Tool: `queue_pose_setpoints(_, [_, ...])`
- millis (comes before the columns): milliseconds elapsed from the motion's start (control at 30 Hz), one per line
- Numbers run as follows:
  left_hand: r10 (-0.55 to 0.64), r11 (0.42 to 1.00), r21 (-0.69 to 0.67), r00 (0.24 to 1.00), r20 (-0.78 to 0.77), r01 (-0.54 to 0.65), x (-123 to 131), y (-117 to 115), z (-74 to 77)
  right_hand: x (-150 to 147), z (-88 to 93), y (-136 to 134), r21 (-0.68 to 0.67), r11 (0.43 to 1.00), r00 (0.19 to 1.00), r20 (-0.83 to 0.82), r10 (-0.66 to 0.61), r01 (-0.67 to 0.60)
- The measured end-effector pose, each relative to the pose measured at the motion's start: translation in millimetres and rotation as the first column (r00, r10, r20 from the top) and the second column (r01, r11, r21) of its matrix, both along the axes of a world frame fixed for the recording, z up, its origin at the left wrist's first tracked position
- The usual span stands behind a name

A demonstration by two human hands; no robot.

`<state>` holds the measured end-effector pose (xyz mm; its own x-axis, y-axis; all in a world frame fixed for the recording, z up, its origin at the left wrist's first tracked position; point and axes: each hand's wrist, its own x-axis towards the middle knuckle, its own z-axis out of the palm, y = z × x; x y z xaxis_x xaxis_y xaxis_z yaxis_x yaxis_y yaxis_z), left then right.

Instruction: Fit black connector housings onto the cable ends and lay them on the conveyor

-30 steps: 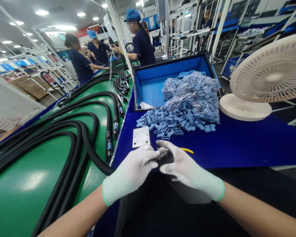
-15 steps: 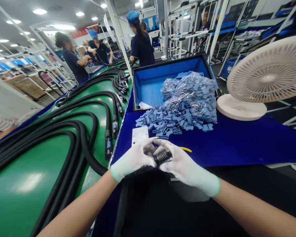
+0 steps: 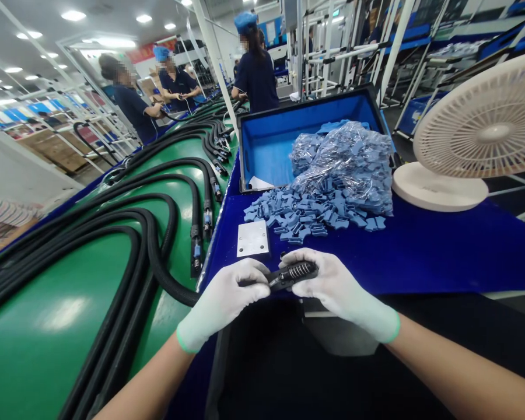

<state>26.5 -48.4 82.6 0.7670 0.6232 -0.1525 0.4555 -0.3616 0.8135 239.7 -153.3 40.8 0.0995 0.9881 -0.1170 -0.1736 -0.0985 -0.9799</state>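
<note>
Both my hands wear white gloves with green cuffs. Between them lies a black hose-end fitting (image 3: 297,272) with a coiled metal spring in its open side. My left hand (image 3: 233,291) is closed around its left part, where a thick black hose (image 3: 175,293) runs up to the hand from the green surface. The fingers of my right hand (image 3: 335,284) grip the spring end from the right. Just beyond the hands, a silver metal block (image 3: 252,238) with small holes rests on the blue mat. Many loose blue plastic clips (image 3: 301,213) are heaped behind it.
A blue crate (image 3: 266,146) stands behind the heap, with a clear bag of blue clips (image 3: 345,163) leaning over its rim. At right is a white fan (image 3: 490,134). Black hoses (image 3: 144,233) cover the green table (image 3: 56,326) at left. Several co-workers (image 3: 258,76) stand farther back.
My hands have moved apart, the left one down and to the left, so more of the fitting shows. The metal block is now uncovered, and the yellow strip by my right hand is out of sight.
</note>
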Motion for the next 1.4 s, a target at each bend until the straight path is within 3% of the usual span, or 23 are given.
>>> queue_pose_setpoints(200, [0.09, 0.984, 0.154, 0.996, -0.008, -0.087, -1, 0, -11.6, -3, -2.2, -2, -0.035, 0.999, 1.0, -0.015, -0.004, 0.004])
queue_pose_setpoints(333, [0.057, 0.954, 0.294, 0.998, 0.031, -0.064, -17, 0, -21.4, -4, 3.3, -5, -0.052, 0.999, 1.0, -0.029, -0.008, 0.007])
queue_pose_setpoints(400, [0.016, 0.88, 0.471, 0.995, 0.096, -0.06, -31, -6, -27.1, -3, 5.8, -7, -0.043, 0.998, 0.998, -0.047, -0.044, 0.042])
queue_pose_setpoints(467, [-0.036, 0.767, 0.639, 0.991, 0.133, -0.058, -43, -16, -32.5, -1, 6.3, -7, -0.023, 0.995, 0.992, -0.07, -0.102, 0.101])
queue_pose_setpoints(567, [-0.01, 0.676, 0.729, 0.988, 0.154, -0.106, -51, -31, -35.9, 0, 4.8, -7, -0.009, 0.991, 0.986, -0.1, -0.137, 0.136])
queue_pose_setpoints(700, [0.103, 0.685, 0.703, 0.98, 0.17, -0.193, -34, -33, -28.8, -8, 7.0, -6, -0.013, 0.997, 0.987, -0.141, -0.076, 0.075])
queue_pose_setpoints(900, [-0.023, 0.779, 0.622, 0.995, -0.092, 0.076, -14, -12, -18.7, -16, 13.7, -7, -0.035, 0.999, 0.998, -0.052, -0.036, 0.035])
queue_pose_setpoints(1067, [-0.081, 0.796, 0.585, 0.985, -0.151, 0.155, -22, -11, -21.7, -18, 9.8, -6, -0.07, 0.995, 0.994, -0.072, -0.077, 0.072])
queue_pose_setpoints(1267, [-0.057, 0.748, 0.649, 0.988, -0.143, 0.137, -29, -2, -26.7, -19, 5.3, -2, -0.048, 0.995, 0.995, -0.055, -0.086, 0.083])
queue_pose_setpoints(1333, [-0.021, 0.725, 0.685, 0.997, -0.079, 0.07, -33, -4, -29.4, -15, 5.4, -1, -0.025, 0.997, 0.995, -0.053, -0.081, 0.079])
queue_pose_setpoints(1400, [0.078, 0.703, 0.706, 0.996, 0.039, -0.082, -38, -13, -34.3, -11, 6.2, 0, -0.007, 0.997, 0.994, -0.073, -0.075, 0.075])
